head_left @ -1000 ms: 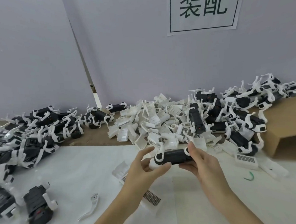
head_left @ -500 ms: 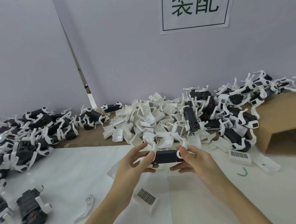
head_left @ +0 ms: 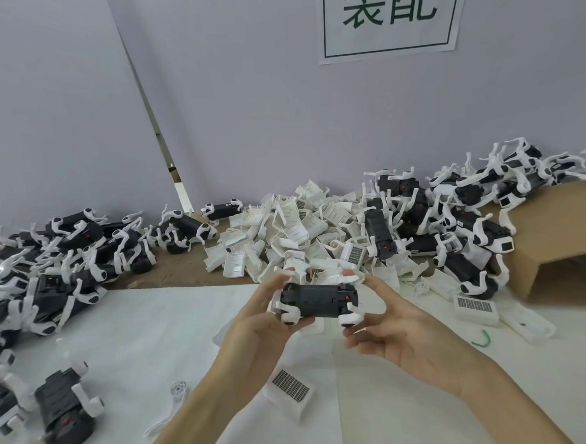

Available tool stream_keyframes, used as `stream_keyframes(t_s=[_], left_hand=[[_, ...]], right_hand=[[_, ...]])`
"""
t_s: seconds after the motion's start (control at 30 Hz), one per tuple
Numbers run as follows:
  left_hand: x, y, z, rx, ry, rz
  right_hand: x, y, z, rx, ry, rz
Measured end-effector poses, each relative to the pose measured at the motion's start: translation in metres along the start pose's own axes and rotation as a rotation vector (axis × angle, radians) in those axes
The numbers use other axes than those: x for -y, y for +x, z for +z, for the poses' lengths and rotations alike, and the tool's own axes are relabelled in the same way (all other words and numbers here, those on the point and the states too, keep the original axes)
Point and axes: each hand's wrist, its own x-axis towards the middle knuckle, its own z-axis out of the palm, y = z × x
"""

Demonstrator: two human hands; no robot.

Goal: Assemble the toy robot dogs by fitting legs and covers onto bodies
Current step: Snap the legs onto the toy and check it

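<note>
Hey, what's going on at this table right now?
A person is assembling toy robot dogs. Both hands hold one black dog body with white legs above the table: the left hand grips its left end, the right hand its right end. Behind it lies a pile of white covers, with heaps of legged dogs on either side. A loose white leg lies near the left forearm.

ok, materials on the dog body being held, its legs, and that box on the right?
Dog body: looks like matte black moulded plastic, with crisp panel seams and no glare.
Legs: white plastic, probably smooth and slightly glossy; thin curved moulded shapes.
Box: brown cardboard, matte, folded flap with a raw edge.
Both hands, left and right, grip the body.
</note>
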Motion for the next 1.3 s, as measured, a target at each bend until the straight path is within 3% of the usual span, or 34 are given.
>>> stream_keyframes(t_s=[0.13,0.27,0.4,0.6,0.73,0.87,0.97,1.1,1.3], left_hand=[[-0.010,-0.001,0.001,-0.103,-0.067,-0.023],[-0.009,-0.005,0.011,-0.240,0.215,-0.047],[-0.003,-0.011,0.021,-0.214,0.333,-0.116],[-0.002,-0.013,0.021,-0.174,0.476,-0.070],[0.000,-0.014,0.022,-0.209,0.527,0.092],[0.008,-0.018,0.025,-0.218,0.748,0.366],[0.016,-0.021,0.030,-0.171,0.883,0.501],[0.018,-0.023,0.032,-0.153,0.876,0.528],[0.000,-0.023,0.036,-0.144,0.667,0.380]], right_hand=[[0.001,0.003,0.007,-0.022,0.032,0.009],[-0.002,0.005,0.016,-0.134,0.027,-0.011],[-0.011,0.008,0.021,-0.204,-0.058,-0.094],[-0.012,0.010,0.022,-0.321,-0.118,-0.218],[-0.013,0.009,0.018,-0.207,-0.162,-0.205],[-0.029,0.012,0.036,-0.217,-0.614,-0.288],[-0.045,0.018,0.047,-0.297,-0.743,-0.351],[-0.045,0.016,0.041,-0.326,-0.800,-0.420],[-0.037,0.014,0.034,-0.377,-0.931,-0.493]])
